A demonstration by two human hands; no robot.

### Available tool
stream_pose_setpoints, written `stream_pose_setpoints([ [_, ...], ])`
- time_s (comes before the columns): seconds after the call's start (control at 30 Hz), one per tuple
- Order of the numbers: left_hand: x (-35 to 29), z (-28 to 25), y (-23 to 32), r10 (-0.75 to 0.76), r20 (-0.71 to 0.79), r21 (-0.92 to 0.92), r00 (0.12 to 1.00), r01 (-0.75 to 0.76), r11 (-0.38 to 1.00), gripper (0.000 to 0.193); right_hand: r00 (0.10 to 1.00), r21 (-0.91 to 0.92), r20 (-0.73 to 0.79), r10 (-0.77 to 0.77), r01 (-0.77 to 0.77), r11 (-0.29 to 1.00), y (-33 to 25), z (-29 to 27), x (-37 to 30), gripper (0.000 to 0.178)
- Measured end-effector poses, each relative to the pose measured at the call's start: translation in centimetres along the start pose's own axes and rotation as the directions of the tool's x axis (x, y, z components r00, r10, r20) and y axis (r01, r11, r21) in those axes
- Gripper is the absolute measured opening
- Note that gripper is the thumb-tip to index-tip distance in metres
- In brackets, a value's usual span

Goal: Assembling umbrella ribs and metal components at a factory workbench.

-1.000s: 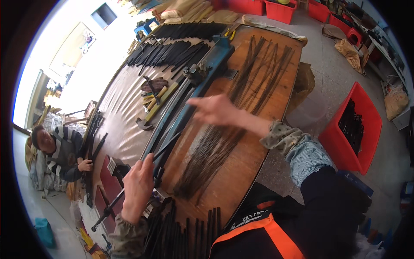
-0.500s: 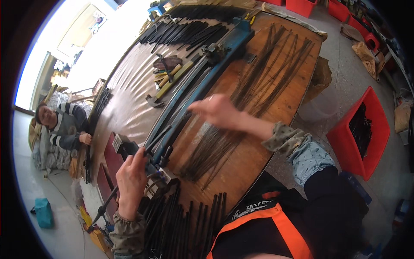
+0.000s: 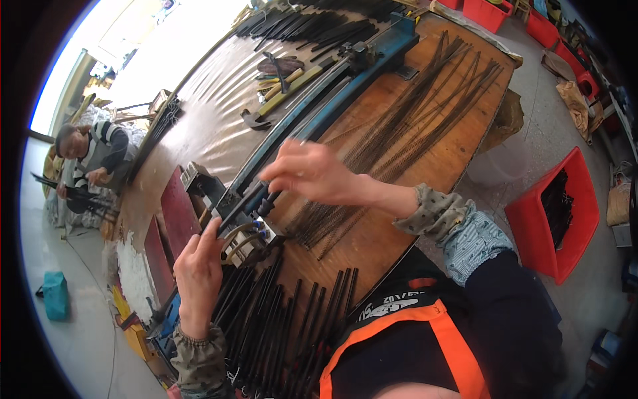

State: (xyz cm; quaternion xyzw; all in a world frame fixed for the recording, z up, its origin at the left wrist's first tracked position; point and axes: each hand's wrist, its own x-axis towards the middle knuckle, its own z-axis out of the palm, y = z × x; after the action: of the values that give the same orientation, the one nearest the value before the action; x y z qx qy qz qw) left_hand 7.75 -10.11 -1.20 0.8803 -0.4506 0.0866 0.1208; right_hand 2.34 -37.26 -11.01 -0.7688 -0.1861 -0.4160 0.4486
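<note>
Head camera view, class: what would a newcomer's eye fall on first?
Probably the large red plastic bin on the grey floor at right, and the orange strap over dark clothing at lower centre. Then the long blue metal rail slanting across the brown wooden table, with the bare left hand and right hand by its near end.

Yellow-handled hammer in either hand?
No, the yellow-handled hammer lies on the table beyond the blue rail, apart from the left hand and right hand.
</note>
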Motion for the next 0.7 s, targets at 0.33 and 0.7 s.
stream_pose_setpoints([
  [0.33, -2.2, 0.1, -0.2, 0.052, -0.036, -0.004, 0.998, -0.052, 0.999, 0.035, 0.971, -0.151, 0.071, -0.23, 0.238, 0.959, 0.5, 3.0, -0.5, 0.051],
  [0.7, -8.3, -6.3, -7.9, -0.319, -0.46, 0.029, 0.829, 0.373, 0.927, 0.016, 0.848, 0.102, 0.439, 0.298, -0.377, 0.921, 3.3, 8.6, 5.0, 0.02],
])
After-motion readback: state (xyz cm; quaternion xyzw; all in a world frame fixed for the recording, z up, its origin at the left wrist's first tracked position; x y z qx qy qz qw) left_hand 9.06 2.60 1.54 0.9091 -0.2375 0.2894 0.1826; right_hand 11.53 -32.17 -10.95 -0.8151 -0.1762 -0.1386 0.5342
